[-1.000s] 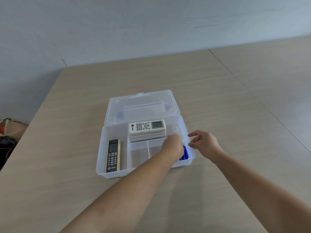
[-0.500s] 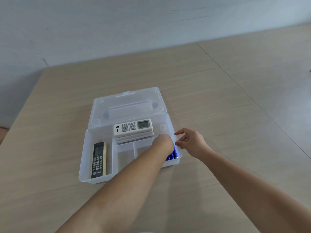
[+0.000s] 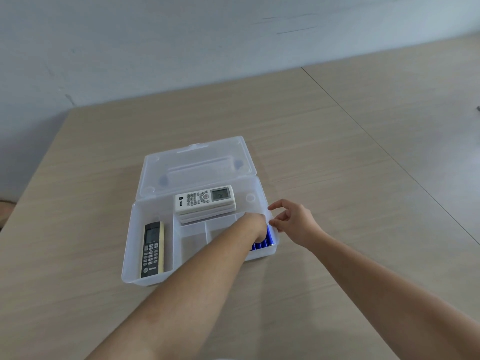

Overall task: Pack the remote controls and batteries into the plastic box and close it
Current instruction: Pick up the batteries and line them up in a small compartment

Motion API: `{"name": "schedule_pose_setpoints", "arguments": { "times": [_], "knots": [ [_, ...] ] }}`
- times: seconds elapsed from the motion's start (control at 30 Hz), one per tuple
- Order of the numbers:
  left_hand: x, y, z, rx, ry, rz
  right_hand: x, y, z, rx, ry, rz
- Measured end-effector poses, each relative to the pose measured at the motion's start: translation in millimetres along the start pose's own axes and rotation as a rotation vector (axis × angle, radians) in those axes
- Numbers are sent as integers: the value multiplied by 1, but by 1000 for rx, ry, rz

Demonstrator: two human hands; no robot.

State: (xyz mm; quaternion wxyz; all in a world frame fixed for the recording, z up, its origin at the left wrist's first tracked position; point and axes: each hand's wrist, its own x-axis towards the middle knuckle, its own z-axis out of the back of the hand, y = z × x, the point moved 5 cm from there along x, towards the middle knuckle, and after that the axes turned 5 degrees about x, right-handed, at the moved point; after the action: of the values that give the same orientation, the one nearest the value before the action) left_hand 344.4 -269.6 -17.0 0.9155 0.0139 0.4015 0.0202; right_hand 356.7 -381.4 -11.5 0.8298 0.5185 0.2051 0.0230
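Observation:
A clear plastic box [image 3: 135,268] sits open on the table, its lid [image 3: 197,165] laid back behind it. A black remote [image 3: 152,249] lies in the left compartment. White remotes [image 3: 205,201] are stacked in the back compartment. Blue batteries [image 3: 265,241] lie in the right front compartment. My left hand [image 3: 253,226] reaches down into that compartment over the batteries; its fingers are hidden, so whether it grips one is unclear. My right hand [image 3: 294,220] hovers just outside the box's right wall, fingers apart and empty.
The box stands on a light wooden table [image 3: 337,152] that meets a second tabletop along a seam on the right. A pale wall runs behind the table. A bit of clutter shows at the far left edge.
The view has shifted, so the box sits lower and further left in frame. My left hand stays in the battery compartment. My right hand has spread its fingers slightly beside the box.

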Motion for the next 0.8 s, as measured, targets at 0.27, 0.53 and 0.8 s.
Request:
{"name": "schedule_pose_setpoints", "arguments": {
  "times": [0.27, 0.53, 0.8],
  "knots": [
    [3, 3, -2, -14, -28, 22, 2, -4, -2, -10, -4, 8],
    [-3, 3, -3, 71, -20, 11, 2, -5, -3, -2, -8, 11],
    [-14, 14, 10, -215, -59, 29, 4, -3, -4, -54, 6, 3]
  ]
}}
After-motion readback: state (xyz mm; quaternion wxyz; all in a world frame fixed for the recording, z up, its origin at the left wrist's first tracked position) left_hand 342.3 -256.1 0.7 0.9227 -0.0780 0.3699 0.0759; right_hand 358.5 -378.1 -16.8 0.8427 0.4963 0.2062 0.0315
